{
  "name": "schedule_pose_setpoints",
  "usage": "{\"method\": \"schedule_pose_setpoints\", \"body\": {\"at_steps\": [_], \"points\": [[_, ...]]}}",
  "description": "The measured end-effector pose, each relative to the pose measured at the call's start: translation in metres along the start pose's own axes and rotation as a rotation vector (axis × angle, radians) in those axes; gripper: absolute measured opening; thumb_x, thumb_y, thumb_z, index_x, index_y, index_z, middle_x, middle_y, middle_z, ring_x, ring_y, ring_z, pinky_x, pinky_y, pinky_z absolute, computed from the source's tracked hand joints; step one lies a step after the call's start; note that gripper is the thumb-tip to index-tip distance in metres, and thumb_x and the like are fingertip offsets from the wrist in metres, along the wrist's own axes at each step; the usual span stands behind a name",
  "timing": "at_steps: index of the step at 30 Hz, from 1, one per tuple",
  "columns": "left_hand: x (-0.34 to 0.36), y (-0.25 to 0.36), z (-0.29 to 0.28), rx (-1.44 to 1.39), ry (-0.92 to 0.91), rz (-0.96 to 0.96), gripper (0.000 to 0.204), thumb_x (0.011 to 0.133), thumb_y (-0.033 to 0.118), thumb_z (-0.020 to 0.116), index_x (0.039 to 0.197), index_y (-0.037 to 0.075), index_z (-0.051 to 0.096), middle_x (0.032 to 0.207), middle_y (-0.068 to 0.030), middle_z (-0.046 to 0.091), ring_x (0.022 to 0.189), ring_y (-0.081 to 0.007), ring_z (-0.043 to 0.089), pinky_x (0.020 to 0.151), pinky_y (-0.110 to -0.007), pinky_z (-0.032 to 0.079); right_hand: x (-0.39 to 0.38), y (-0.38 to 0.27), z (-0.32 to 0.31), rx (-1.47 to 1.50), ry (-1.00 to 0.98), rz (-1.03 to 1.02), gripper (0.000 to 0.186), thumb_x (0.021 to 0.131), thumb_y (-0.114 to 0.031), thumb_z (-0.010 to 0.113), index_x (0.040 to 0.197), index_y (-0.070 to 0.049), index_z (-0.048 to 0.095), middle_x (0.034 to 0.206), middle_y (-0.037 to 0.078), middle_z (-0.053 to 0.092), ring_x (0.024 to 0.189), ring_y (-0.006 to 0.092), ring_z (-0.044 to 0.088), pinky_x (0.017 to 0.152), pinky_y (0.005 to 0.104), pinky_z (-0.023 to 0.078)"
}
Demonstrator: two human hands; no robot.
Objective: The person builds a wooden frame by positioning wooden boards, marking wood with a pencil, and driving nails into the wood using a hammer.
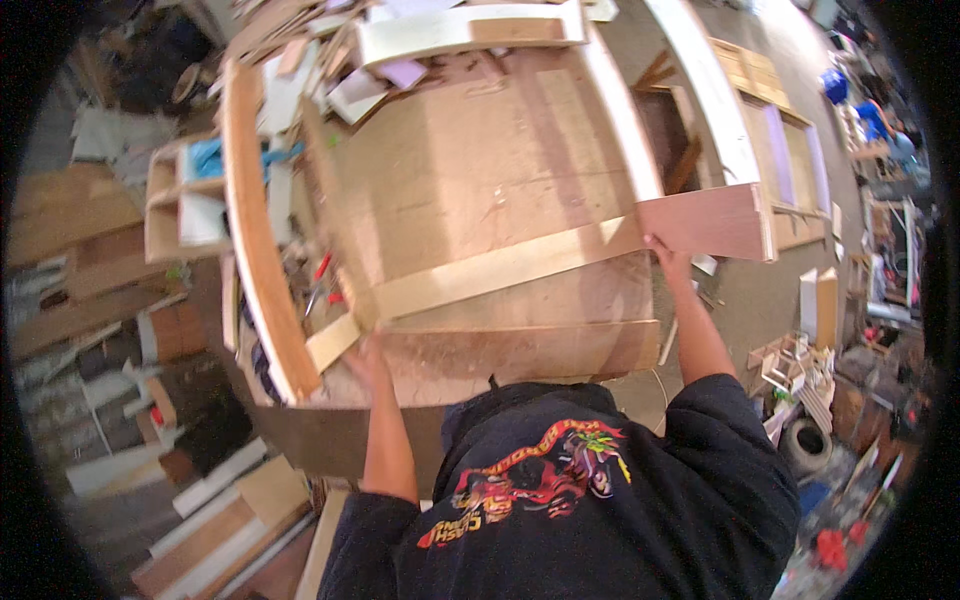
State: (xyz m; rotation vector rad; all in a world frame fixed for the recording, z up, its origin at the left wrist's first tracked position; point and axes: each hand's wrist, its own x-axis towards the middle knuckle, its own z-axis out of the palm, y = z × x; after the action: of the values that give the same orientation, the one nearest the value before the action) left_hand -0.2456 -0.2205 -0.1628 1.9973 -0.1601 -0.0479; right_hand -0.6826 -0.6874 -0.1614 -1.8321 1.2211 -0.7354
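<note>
Worktable (440, 185): broad plywood top, offcuts heaped along its far side. Wooden frame (622, 110) lies across it, near side toward the person. Cannot tell whether its full weight rests on the top.

Handling, my judgement: a piece this long is best supported near both ends, both hands moving together, so that the joints do not rack. Watch the far rails against the offcuts.

Pale board (490, 270) forms the near crosspiece, slanting up from left to right; joints not clear. Best kept straight, without twist. Reddish panel (705, 222) sits at its right end.

Open box (203, 220), left of the frame: pale, divided into compartments. A blue item (207, 158), probably cloth or film, lies in an upper one; the lower right looks bare, the others unclear.

Right hand (670, 258): fingers lapped over the panel's lower edge, grasping it. Left hand (368, 362): at the board's left end, blurred; cannot tell whether the fingers are clenched.

Red-handled pliers (322, 268): beside the left rail; worth keeping clear of the wood.
</note>
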Motion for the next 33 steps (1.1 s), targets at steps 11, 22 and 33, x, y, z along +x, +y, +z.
{"method": "schedule_pose_setpoints", "body": {"at_steps": [11, 22, 33], "points": [[0.016, -0.003, 0.014, -0.059, -0.017, -0.156, 0.067, 0.079, 0.014, 0.088, 0.132, -0.01, 0.054, 0.134, -0.0211, 0.058, 0.122, -0.0292, 0.057, 0.107, -0.039, 0.042, -0.041, 0.029, 0.015, -0.119, 0.338, -0.069, 0.031, 0.085, -0.016, 0.08, 0.108, 0.003, 0.069, 0.108, 0.014, 0.072, 0.102, 0.0287, 0.066, 0.091, 0.0404, 0.051], [0.0, -0.011, -0.024, -0.058, -0.092, -0.043, 0.054, 0.078, 0.014, 0.088, 0.119, -0.011, 0.065, 0.117, -0.0192, 0.069, 0.104, -0.0259, 0.066, 0.095, -0.038, 0.051, -0.134, -0.001, -0.002, -0.063, 0.369, -0.049, 0.029, 0.084, -0.017, 0.078, 0.106, 0.0, 0.072, 0.103, 0.017, 0.073, 0.096, 0.0365, 0.068, 0.087, 0.045, 0.052], [-0.005, -0.048, -0.078, 0.198, -0.121, -0.17, 0.065, 0.083, 0.032, 0.082, 0.127, -0.011, 0.059, 0.124, -0.0189, 0.067, 0.111, -0.0299, 0.063, 0.098, -0.039, 0.047, -0.164, -0.005, 0.006, -0.021, 0.183, 0.129, 0.038, 0.083, -0.017, 0.081, 0.109, 0.006, 0.066, 0.11, 0.02, 0.07, 0.099, 0.0329, 0.068, 0.089, 0.0422, 0.051]]}}
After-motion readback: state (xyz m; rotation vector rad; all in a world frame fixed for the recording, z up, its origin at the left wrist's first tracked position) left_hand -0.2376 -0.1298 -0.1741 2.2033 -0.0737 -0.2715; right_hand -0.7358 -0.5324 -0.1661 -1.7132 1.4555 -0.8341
